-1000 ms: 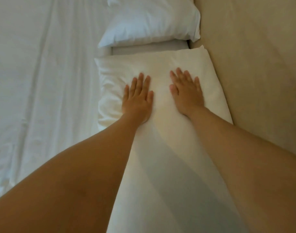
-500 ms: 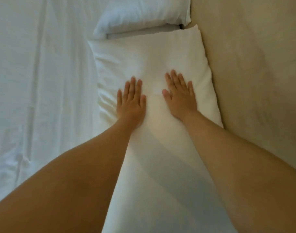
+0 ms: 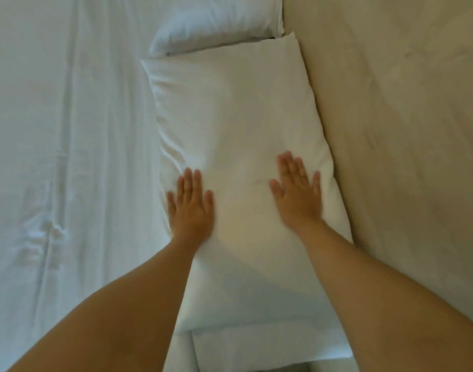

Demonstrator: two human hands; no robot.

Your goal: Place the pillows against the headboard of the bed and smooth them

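Note:
A long white pillow (image 3: 235, 124) lies lengthwise beside the beige headboard (image 3: 396, 130), its right edge touching it. My left hand (image 3: 191, 208) rests flat on the pillow's left side, fingers spread. Flat on the right side near the headboard is my right hand (image 3: 297, 194), also palm down. Neither hand holds anything. A second white pillow (image 3: 216, 22) lies beyond the first, at the top of the view, also against the headboard. Both hands are slightly blurred.
A white, wrinkled bed sheet (image 3: 63, 157) covers the mattress on the left. The corner of another white pillow or folded cloth (image 3: 270, 350) shows under my arms at the bottom edge.
Both hands have slid back along the pillow toward me and apart, the left toward the pillow's left edge, the right toward the headboard. More of the pillow's far end shows.

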